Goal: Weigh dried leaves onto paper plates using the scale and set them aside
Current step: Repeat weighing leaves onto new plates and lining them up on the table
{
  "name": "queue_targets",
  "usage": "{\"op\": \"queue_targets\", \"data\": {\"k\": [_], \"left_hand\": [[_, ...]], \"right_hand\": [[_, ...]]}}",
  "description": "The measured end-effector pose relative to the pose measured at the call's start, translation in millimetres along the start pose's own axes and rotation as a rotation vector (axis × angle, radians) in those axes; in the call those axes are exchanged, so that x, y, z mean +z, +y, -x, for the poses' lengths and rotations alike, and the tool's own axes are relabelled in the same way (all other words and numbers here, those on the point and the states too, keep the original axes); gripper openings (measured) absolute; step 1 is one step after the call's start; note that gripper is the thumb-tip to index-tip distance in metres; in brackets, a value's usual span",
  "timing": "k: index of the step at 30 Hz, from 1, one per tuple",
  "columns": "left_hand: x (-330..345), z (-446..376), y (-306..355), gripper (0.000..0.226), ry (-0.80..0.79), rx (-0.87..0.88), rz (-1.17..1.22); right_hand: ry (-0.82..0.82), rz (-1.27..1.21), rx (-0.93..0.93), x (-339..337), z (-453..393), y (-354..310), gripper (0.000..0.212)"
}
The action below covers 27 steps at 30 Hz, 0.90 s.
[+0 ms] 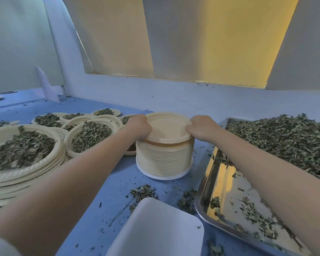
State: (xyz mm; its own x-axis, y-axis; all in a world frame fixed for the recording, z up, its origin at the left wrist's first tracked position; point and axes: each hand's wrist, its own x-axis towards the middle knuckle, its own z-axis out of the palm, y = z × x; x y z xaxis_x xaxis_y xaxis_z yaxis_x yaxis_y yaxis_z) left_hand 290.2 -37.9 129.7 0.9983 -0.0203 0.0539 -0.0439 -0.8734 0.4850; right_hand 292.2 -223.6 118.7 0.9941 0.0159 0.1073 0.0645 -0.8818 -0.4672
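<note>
Here, at the centre of the frame, both hands work the tall stack of cream paper plates [164,154]: the left hand [139,126] pinches the top plate's rim on the left, the right hand [201,127] grips it on the right. These plates look light, thin and bendy, nested tight, so peeling at the rim edge seems best. The dried green leaves [284,141] are crumbly and weightless, heaped in one steel tray [211,183] at right. Filled plates [91,135] at left number perhaps seven; blur hides the rest. One white square tray [159,230] sits at bottom centre, possibly the scale.
</note>
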Motion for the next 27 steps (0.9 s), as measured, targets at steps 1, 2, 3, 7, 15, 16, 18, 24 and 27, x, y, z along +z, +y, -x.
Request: {"op": "queue_targets", "data": {"k": [1, 2, 3, 7, 15, 16, 18, 24, 27], "left_hand": [[-5.6, 3.5, 3.1, 0.027, -0.005, 0.002, 0.005], [-10.6, 6.6, 5.6, 0.027, -0.01, 0.011, 0.019], [-15.7, 11.1, 7.8, 0.027, -0.012, 0.021, 0.032], [-33.8, 43.6, 12.7, 0.028, -0.033, 0.032, 0.068], [-42.9, 136.5, 6.2, 0.022, -0.066, 0.04, -0.035], [-40.2, 148.9, 3.4, 0.019, -0.07, 0.038, -0.064], [-30.8, 167.6, -4.7, 0.022, -0.082, 0.041, -0.076], [10.8, 198.3, -46.7, 0.028, -0.124, -0.023, 0.077], [29.3, 204.1, -62.8, 0.037, -0.137, -0.058, 0.082]], "right_hand": [[0.003, -0.004, -0.008, -4.7, 2.2, -1.8, 0.032], [0.011, -0.013, -0.015, -9.2, 5.0, -2.9, 0.031], [0.018, -0.023, -0.021, -13.2, 9.1, -3.7, 0.03], [0.029, -0.005, -0.063, -25.1, 34.8, -6.6, 0.025], [0.016, 0.021, -0.108, -28.2, 126.9, -15.8, 0.013], [0.005, 0.02, -0.107, -24.2, 140.1, -15.9, 0.016], [-0.009, 0.042, -0.091, -12.3, 162.0, -14.6, 0.022], [-0.051, 0.135, -0.061, 33.8, 200.7, -10.9, 0.015], [-0.117, 0.213, -0.031, 55.6, 206.1, -6.6, 0.025]]}}
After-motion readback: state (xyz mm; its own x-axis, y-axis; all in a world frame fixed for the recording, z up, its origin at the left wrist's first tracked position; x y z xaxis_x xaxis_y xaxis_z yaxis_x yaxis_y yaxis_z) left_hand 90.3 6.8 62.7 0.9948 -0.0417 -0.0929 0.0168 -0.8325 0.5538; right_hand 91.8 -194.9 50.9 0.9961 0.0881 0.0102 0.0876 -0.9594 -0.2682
